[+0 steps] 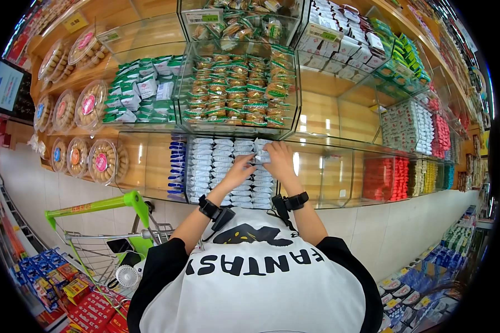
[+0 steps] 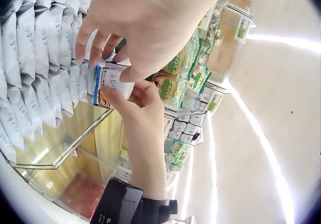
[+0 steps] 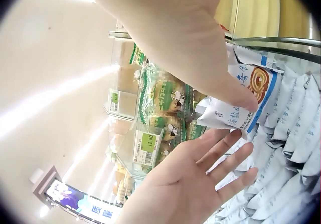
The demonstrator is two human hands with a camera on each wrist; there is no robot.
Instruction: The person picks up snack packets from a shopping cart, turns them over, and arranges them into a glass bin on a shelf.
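My right hand (image 1: 280, 161) pinches a small white-and-blue biscuit packet (image 3: 234, 108), its thumb lying across the front. Printed on that packet is a round swirled biscuit. At the packet's lower corner is my left hand (image 3: 183, 176), its fingers fairly straight and spread, fingertips right at the wrapper edge. Under both hands in the head view, stacked rows of matching white packets (image 1: 201, 171) fill a clear-walled bin. The wrist views show these packets (image 2: 35, 48) standing close together beside the hands.
Behind the hands stands a clear bin of green-and-gold snack packs (image 1: 233, 89). Blue packets (image 1: 176, 166) line the bin's left side. Round tubs of biscuits (image 1: 103, 161) stand further left. A green-handled shopping cart (image 1: 94, 206) is at left. Glass dividers (image 1: 322, 143) edge the shelf.
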